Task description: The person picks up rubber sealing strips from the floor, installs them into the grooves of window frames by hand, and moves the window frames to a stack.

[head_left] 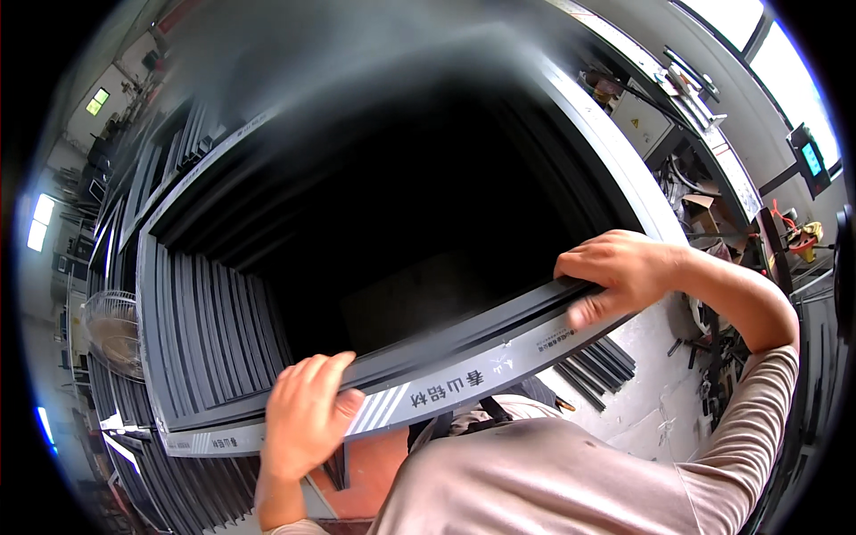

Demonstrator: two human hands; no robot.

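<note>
A large dark grey rectangular metal frame (pixel 473 376) stands close in front of my body, its near bar covered in part by a pale printed film strip. My left hand (pixel 308 415) grips this near bar left of the middle, fingers over the top edge and thumb on the outer face. Further right, my right hand (pixel 624 272) is closed over the same bar near its right corner, slightly blurred. Beyond the bar, several similar frames (pixel 209 330) stand close together in a row, their left sides showing as ridges. The inside of the frames is very dark.
A wire-caged fan (pixel 113 332) stands at the left, among more dark profiles. Dark metal bars (pixel 599 373) lie on the pale floor at the right. A workbench (pixel 713 147) runs along the right wall, near a small lit display (pixel 810 159) on an arm.
</note>
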